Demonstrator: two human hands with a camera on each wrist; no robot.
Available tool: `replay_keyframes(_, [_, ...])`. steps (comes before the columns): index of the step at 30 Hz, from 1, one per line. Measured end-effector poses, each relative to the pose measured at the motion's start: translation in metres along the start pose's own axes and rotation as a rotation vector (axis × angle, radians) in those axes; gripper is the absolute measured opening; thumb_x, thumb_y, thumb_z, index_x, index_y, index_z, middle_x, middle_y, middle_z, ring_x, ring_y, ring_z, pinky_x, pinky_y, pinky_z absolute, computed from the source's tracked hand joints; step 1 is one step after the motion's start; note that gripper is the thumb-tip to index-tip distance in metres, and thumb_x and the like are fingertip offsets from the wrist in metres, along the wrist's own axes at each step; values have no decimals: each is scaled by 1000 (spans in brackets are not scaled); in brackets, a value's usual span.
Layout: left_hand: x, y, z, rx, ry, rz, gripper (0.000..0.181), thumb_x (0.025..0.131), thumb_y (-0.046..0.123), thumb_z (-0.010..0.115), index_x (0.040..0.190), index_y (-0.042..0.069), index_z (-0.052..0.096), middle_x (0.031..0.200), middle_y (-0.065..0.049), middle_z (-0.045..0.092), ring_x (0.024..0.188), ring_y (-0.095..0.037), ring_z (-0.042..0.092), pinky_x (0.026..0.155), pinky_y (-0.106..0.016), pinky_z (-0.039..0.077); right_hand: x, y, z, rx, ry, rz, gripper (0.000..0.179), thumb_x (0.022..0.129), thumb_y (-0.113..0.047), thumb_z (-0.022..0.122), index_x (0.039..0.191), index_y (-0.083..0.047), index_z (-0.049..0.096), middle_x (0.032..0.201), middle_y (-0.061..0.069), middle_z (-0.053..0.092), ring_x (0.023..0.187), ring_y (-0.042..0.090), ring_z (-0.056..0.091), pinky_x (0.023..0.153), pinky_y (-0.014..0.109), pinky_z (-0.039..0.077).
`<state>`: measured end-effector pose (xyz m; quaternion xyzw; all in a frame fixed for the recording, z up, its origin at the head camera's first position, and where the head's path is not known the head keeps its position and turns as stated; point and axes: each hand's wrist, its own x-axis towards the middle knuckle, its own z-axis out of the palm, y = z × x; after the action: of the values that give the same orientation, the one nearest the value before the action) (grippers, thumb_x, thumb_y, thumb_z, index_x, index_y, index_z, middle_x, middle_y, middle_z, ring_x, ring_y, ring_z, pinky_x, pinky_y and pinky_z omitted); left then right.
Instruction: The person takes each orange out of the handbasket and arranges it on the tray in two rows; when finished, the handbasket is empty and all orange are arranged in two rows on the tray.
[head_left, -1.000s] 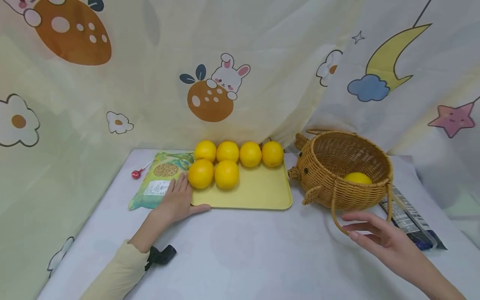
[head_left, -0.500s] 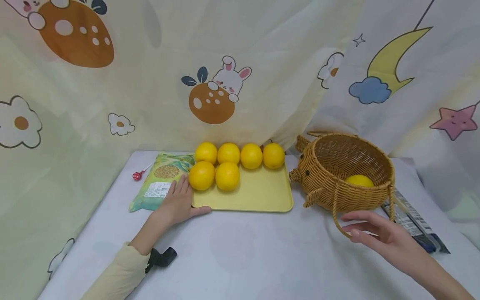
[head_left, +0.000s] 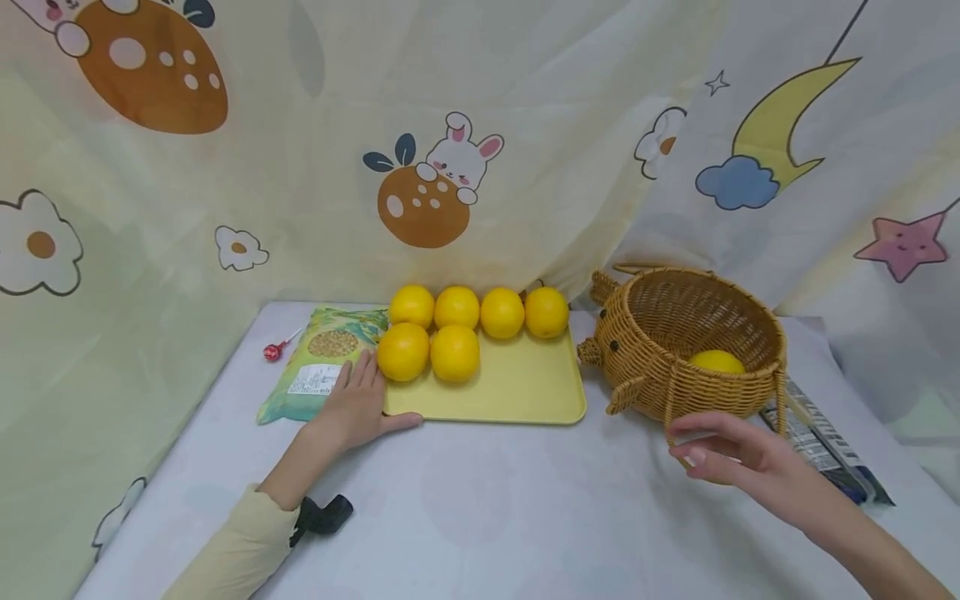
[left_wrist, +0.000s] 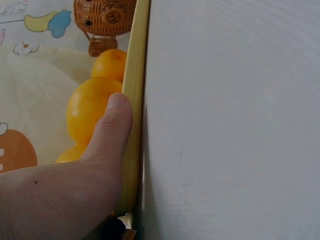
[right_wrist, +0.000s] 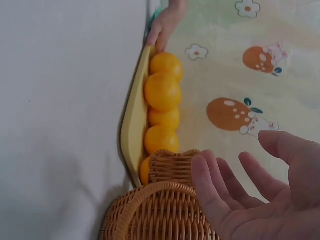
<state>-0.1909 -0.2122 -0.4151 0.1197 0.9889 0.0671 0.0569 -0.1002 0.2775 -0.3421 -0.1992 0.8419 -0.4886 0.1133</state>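
Note:
My left hand (head_left: 356,408) lies at the left end of a yellow tray (head_left: 525,392), fingers straight beside the oranges, thumb along its front rim. In the left wrist view, that thumb rests against the tray's edge (left_wrist: 132,150). Several oranges (head_left: 455,354) sit on the tray: a back row and a pair in front. To the right stands an animal-shaped wicker basket (head_left: 637,367) with one orange (head_left: 717,362) inside. My right hand (head_left: 750,467) hovers before it, overlapping the hanging handle (head_left: 670,392); in the right wrist view its loosely bent fingers (right_wrist: 205,185) and thumb are apart.
A green bag (head_left: 315,367) with a white label lies left of the tray, a red lollipop (head_left: 273,352) beyond it. Dark flat packages (head_left: 832,458) lie right of the basket. A printed cloth (head_left: 555,167) hangs right behind the tray.
My right hand has shifted slightly left and up, and its fingers now overlap the basket's handle. The left hand, tray, oranges and basket keep their places.

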Motion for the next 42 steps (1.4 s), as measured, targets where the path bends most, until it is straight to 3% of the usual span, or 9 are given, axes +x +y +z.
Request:
replay_keyframes(9, [0,-2,1,-3,-7,-9,120,81,80,48,150,-12,12,159,-31,7,150,-44,3,121,-61,4,9,-1,-27,65,-65,48,33,103,-6,41,135,2,46,124,-11,66,106,10,68,80,33,60])
replay_keyframes(12, [1,-2,2,-12,-14,-8,121,80,80,48,150,-12,12,159,-31,7,150,-44,3,121,-61,4,18,-8,-48,-29,-73,15,32,103,-4,41,134,0,48,122,-10,67,103,10,69,78,30,59])
replay_keyframes(16, [2,-2,2,-12,-16,-5,120,81,79,49,150,-12,13,159,-30,8,150,-44,3,120,-61,4,43,-27,-88,-233,-123,66,31,103,-10,44,133,-9,51,122,-12,65,101,6,68,78,27,58])
replay_keyframes(19, [4,-1,4,-7,-14,1,119,81,79,48,150,-12,13,160,-30,8,150,-44,3,120,-61,5,72,-42,-123,-387,-276,181,34,103,-20,45,135,-12,52,130,-1,62,102,5,66,80,27,58])
replay_keyframes(22, [5,0,5,-4,-17,1,119,81,79,48,151,-11,12,160,-30,7,150,-43,3,121,-61,4,107,-51,-150,-450,-494,319,42,103,-29,46,139,-9,51,142,18,51,119,21,60,86,36,58])
replay_keyframes(24, [4,0,4,1,-21,-6,119,81,79,48,151,-11,12,160,-30,7,150,-43,3,121,-61,4,129,-51,-161,-430,-617,405,48,102,-31,47,142,-5,47,147,25,43,127,34,54,87,44,58])
replay_keyframes(26, [3,0,3,-2,-23,-13,119,81,79,48,151,-11,11,160,-29,6,150,-43,3,121,-61,3,149,-49,-166,-396,-705,491,53,102,-34,48,145,-4,43,150,29,36,131,49,44,87,53,56])
replay_keyframes(30, [2,2,1,-16,-25,-11,119,81,77,49,151,-11,11,160,-29,6,150,-43,2,121,-61,3,175,-45,-163,-371,-777,619,57,100,-38,50,145,-4,42,153,30,31,134,56,36,85,62,53])
replay_keyframes(42, [1,2,0,-4,-8,-5,117,82,76,50,150,-11,13,159,-30,8,150,-43,4,121,-61,5,202,-11,-132,-456,-795,784,76,89,-44,66,147,-4,38,150,36,27,132,62,31,82,70,50])
